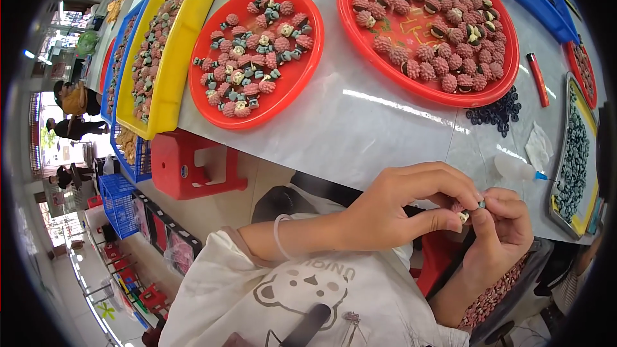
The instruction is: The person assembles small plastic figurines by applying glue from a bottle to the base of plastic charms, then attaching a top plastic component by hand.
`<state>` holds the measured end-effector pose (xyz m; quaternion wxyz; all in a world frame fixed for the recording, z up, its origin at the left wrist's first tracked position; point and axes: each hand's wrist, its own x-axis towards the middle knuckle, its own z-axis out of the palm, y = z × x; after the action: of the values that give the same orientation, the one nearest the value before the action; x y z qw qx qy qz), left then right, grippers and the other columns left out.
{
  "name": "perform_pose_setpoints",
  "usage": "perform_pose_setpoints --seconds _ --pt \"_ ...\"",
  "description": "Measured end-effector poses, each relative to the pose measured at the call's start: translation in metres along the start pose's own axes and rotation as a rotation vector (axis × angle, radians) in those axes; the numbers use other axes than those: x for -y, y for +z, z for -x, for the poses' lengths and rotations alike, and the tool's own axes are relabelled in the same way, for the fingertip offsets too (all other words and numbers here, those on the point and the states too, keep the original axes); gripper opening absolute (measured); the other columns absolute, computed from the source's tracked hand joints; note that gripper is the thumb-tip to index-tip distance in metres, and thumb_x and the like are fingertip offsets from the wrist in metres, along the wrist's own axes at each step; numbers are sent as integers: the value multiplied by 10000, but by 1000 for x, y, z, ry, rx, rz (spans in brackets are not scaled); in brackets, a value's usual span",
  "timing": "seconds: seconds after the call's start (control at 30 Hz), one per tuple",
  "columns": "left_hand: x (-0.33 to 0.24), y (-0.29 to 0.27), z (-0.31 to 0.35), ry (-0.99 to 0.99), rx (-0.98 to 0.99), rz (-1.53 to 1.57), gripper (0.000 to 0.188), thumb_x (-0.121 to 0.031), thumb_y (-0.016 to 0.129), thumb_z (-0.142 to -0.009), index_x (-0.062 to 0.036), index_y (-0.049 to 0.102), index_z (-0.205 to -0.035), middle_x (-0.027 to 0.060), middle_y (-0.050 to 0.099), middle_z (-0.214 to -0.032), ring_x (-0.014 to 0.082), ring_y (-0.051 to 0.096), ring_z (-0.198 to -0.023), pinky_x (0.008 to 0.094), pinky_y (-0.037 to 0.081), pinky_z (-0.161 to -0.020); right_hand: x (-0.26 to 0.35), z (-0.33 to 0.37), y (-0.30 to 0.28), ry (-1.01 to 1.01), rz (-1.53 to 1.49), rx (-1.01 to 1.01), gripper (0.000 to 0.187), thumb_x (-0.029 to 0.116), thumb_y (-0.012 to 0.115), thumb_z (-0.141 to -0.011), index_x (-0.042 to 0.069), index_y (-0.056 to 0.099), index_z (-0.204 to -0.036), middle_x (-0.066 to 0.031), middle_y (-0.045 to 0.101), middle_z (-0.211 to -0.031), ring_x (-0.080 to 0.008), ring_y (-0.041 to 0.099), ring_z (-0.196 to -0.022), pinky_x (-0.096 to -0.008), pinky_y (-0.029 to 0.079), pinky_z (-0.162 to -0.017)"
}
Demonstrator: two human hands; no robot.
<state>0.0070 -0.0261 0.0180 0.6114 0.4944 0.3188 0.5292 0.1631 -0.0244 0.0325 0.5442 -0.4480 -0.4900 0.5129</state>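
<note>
My left hand (418,202) is closed in a pinch on a small figurine (463,216) with a knobby pink top and a cream face. Close against it, my right hand (498,228) pinches a tiny grey-green piece (481,204) at the figurine's edge. Fingers cover much of both, so I cannot tell whether they are joined. Beyond my hands lies a clear squeeze bottle (514,168) with a blue needle tip. On the right, a metal tray (558,209) carries many grey-green pieces.
A large red plate (411,93) holds pink knobby pieces; another red plate (292,93) holds figurines with grey-green parts. Dark rings (498,115), a red marker (537,80) and a crumpled tissue (538,146) lie nearby. A yellow bin (170,83) stands left, a red stool (173,167) below.
</note>
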Motion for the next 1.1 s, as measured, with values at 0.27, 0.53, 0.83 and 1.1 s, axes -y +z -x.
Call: perform_pose_setpoints --seconds 0.27,0.53,0.83,1.1 --pt "2 -1 0 10 10 12 204 -35 620 -706 3 567 -900 122 563 -946 198 545 -897 282 454 -737 4 0 1 31 34 17 153 -124 575 -656 -51 514 -776 -150 518 -823 -152 549 -670 -216 471 -581" --pt "0 -14 0 11 -62 87 219 -32 606 -729 40 529 -921 177 540 -971 205 555 -835 289 453 -716 2 -1 -14 33 51 -10 159 -93 587 -665 -34 510 -791 -166 516 -839 -153 542 -649 -222 476 -586" --pt "1 -8 0 -137 -158 330 343 -259 608 -754 -3 471 -937 158 531 -908 197 574 -736 235 493 -590 10 -7 -4 -81 47 135 230 85 664 -684 11 501 -829 -161 504 -864 -160 519 -700 -212 438 -563" --pt "1 -1 -1 -197 -164 290 374 -292 634 -722 -14 474 -915 133 533 -881 172 557 -781 231 484 -612 1 -10 2 -241 86 240 208 8 664 -656 4 515 -802 -181 532 -833 -183 546 -727 -223 454 -614"
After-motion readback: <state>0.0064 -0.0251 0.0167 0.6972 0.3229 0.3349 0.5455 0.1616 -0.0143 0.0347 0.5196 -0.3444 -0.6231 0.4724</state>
